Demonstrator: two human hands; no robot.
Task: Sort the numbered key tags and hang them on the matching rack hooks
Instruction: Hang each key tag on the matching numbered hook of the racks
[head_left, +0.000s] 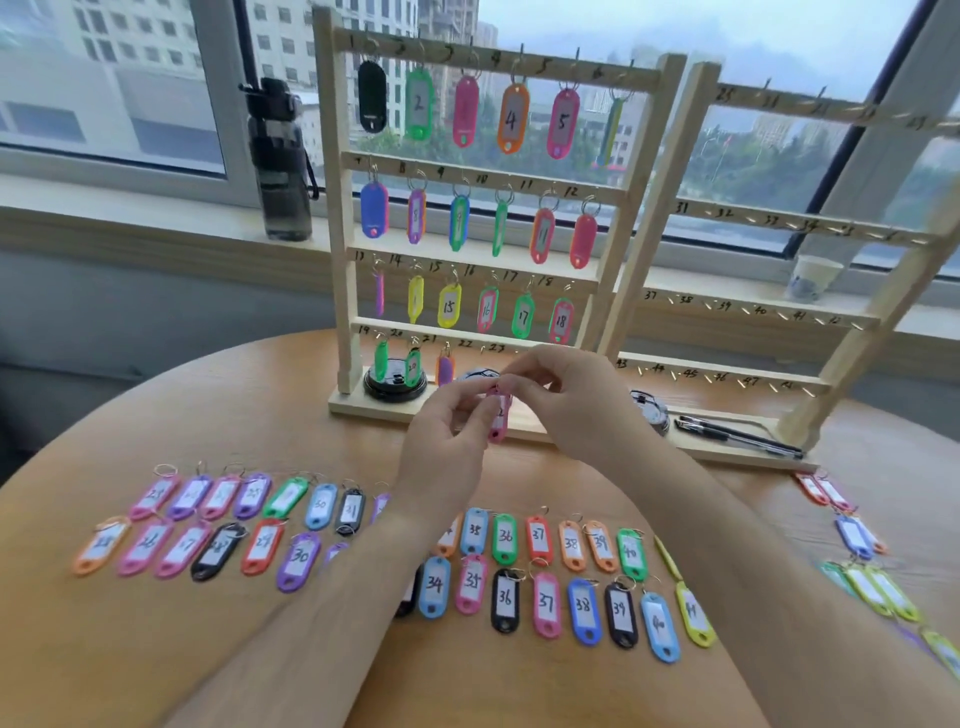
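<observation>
Both grips are working one pink tag (498, 415), held low just in front of the left rack (332, 208), near its bottom rail. Left grip (447, 431) is pinching the tag's body, right grip (566, 400) is pinching its top end. Fingers are covering most of the label; one digit is looking like a 2, can't tell the rest.

Progress: left rack is carrying tags on hooks 1 through 21. Top three rows are full and the bottom row is holding 19, 20, 21. Hooks 22 and 23 are sitting bare; 24 is hiding behind the hands. Right rack (779, 221) is holding nothing on any hook. I'm judging this at just under halfway, with the pink tag likely going on 22.

Loose tags (546, 603) are lying in rows on the surface (260, 405), close to the person, with a few more off to the right.

Writing is all handwritten black marker. Rack rails are reading 1–23 on the left and 31, 32, 37–40, 43–47 on the right. Loose tags are reading 30, 34, 36, 37, 38, 39; the others are blurring out.
</observation>
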